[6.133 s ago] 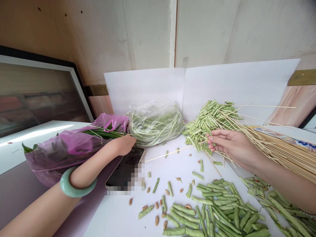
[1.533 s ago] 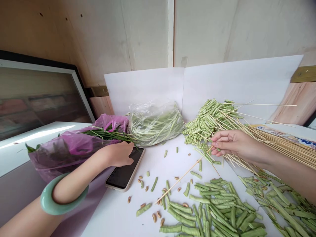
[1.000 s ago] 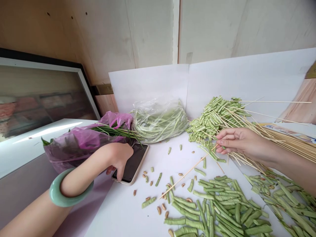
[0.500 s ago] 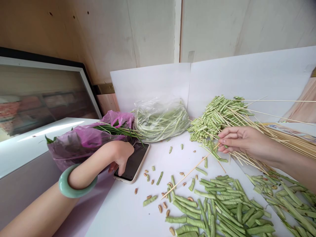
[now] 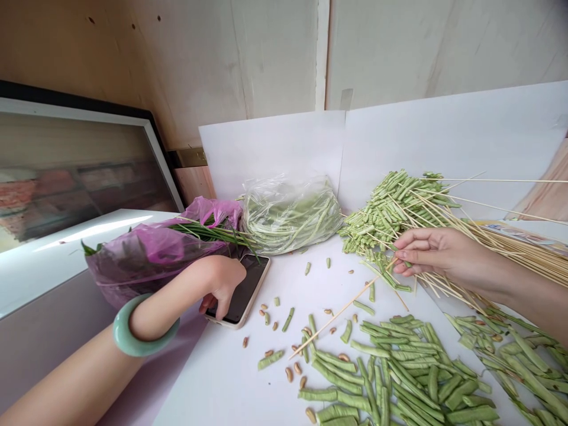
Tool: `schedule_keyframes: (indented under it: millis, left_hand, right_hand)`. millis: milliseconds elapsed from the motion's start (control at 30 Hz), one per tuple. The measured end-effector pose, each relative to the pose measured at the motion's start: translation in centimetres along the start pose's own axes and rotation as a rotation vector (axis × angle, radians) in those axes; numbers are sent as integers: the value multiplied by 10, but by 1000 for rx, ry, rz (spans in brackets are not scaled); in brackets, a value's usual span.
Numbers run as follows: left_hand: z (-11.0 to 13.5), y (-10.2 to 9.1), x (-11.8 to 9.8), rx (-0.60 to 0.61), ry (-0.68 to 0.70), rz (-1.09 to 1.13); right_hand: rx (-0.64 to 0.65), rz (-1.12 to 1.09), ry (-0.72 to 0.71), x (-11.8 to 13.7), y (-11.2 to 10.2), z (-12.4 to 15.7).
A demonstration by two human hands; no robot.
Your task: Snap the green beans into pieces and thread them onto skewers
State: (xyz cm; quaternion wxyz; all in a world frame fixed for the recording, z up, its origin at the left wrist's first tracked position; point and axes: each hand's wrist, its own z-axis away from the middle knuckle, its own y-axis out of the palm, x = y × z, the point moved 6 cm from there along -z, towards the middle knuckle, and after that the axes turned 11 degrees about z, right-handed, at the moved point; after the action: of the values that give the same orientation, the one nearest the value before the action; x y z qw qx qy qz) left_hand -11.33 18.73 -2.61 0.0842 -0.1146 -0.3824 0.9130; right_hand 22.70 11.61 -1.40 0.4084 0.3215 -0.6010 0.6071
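Glossy black glass on the phone [image 5: 243, 285], a smooth polished pale-green bangle [image 5: 144, 329], thin crinkly plastic on the clear bag [image 5: 290, 210] and purple bag [image 5: 146, 257], matt bare-wood skewers [image 5: 515, 255], matt white paper [image 5: 275, 148].

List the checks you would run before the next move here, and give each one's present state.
1. Grip: the right hand pinches the skewer at one end: ok.
2. Visible length of the skewer bare of beans: ok.
3. Supply: cut bean pieces lie heaped beside the skewer's tip: ok.
4. Other hand free: not ok, the left hand rests its fingers on the phone.
5. Whether the left hand grips the phone: cannot tell.
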Motion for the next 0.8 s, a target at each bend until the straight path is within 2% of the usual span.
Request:
schedule_keyframes:
  millis: [333,567,800]
  left_hand:
    - [14,-21,17,-196,-187,-37]
    - [7,-20,30,-165,-189,-29]
    - [17,-16,14,-118,-102,-22]
  right_hand:
    - [-10,-2,-1,-3,-1,-2]
    - [-1,1,-10,-4,0,-2]
    - [-20,0,-5,-2,-1,-2]
